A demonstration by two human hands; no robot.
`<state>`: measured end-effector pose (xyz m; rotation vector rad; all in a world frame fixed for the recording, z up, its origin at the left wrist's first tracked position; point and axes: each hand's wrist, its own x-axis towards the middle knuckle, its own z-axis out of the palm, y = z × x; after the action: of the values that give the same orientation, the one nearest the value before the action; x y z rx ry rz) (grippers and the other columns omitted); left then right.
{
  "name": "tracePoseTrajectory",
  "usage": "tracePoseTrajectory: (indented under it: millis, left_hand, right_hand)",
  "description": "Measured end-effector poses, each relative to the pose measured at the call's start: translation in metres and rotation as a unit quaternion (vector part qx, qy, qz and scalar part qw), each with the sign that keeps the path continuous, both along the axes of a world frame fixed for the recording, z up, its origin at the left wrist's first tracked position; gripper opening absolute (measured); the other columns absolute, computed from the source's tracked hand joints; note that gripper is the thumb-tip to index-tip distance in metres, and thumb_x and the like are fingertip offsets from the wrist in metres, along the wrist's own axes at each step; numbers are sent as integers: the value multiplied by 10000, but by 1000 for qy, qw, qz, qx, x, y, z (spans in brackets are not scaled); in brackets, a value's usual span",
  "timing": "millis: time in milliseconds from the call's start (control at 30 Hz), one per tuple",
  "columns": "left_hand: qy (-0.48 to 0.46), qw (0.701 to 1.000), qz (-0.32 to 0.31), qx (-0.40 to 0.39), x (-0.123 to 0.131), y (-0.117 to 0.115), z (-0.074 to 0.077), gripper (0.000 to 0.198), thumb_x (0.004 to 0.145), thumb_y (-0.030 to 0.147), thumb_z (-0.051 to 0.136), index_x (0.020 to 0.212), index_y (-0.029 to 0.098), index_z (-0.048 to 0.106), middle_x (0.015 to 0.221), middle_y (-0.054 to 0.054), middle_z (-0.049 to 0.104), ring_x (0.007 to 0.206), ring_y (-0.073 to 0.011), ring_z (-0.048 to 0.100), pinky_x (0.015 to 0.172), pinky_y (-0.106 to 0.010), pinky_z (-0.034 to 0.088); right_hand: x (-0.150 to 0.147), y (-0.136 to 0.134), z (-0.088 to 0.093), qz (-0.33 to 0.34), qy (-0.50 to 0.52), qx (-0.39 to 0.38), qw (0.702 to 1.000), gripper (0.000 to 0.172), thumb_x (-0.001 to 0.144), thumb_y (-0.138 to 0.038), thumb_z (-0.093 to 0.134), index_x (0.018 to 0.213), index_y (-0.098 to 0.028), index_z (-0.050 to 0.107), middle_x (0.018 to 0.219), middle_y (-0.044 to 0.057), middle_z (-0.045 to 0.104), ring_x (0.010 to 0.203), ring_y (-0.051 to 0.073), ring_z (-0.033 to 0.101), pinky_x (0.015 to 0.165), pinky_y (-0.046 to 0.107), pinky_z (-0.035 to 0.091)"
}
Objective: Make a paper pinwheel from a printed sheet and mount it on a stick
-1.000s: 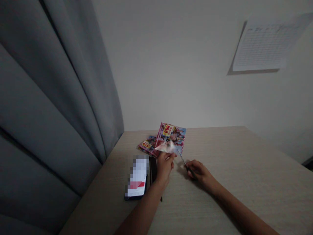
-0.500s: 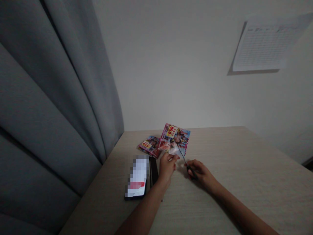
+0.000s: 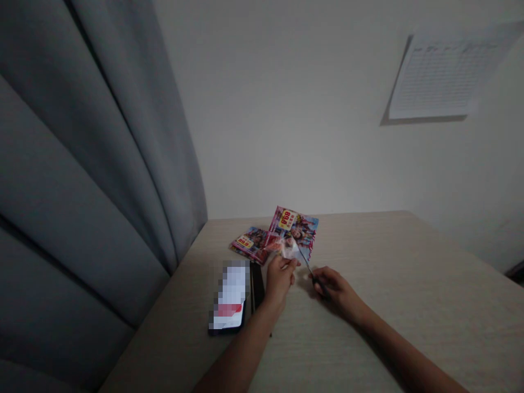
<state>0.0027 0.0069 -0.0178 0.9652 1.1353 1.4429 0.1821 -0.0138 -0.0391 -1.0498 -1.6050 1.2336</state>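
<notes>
My left hand (image 3: 279,277) pinches the near edge of a colourful printed leaflet (image 3: 305,232), which is raised at a tilt above the table. A glossy pale area shows on its lower left part. In my right hand (image 3: 338,292) are scissors (image 3: 305,261) with dark handles, fingers wrapped round them. Their thin blades reach up and left over the lower part of the leaflet. Whether the blades are apart is too small to tell. Similar folded leaflets (image 3: 256,240) lie on the table just left of the raised one, partly overlapped by it.
A phone (image 3: 234,316) with a lit, blurred screen lies left of my left forearm. Between them is a dark flat strip-like object (image 3: 257,284), partly hidden. A grey curtain (image 3: 164,136) hangs along the table's (image 3: 388,262) left side. A printed sheet (image 3: 434,82) is on the wall.
Hardly anything differs. The scissors blades have shifted very slightly up and left over the leaflet; both hands stay in place.
</notes>
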Motion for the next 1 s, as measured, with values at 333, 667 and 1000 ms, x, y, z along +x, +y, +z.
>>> tracePoseTrajectory:
  millis: [333, 667, 1000]
  left_hand:
    - [4, 1000, -3, -6, 0, 2, 0, 398, 661, 453, 799, 712, 170, 524, 768, -34, 720, 366, -14, 420, 357, -157, 251]
    - [6, 1000, -8, -1, 0, 0, 2, 376, 680, 447, 792, 723, 162, 551, 762, -28, 713, 369, -11, 411, 360, -162, 246]
    - [9, 1000, -17, -7, 2, -2, 2, 349, 663, 415, 794, 725, 168, 556, 748, -32, 718, 360, -23, 417, 359, -171, 246]
  right_hand:
    - [2, 2, -5, -3, -2, 0, 1000, 450, 775, -613, 686, 968, -208, 646, 774, 18, 594, 666, 155, 523, 612, 290, 457]
    - [0, 0, 2, -26, -28, 17, 999, 467, 753, -623, 700, 970, -210, 677, 785, 31, 611, 714, 178, 539, 647, 303, 465]
    - [1, 4, -6, -15, -20, 20, 999, 447, 795, -599, 671, 1004, -205, 647, 821, 26, 609, 704, 160, 522, 644, 285, 447]
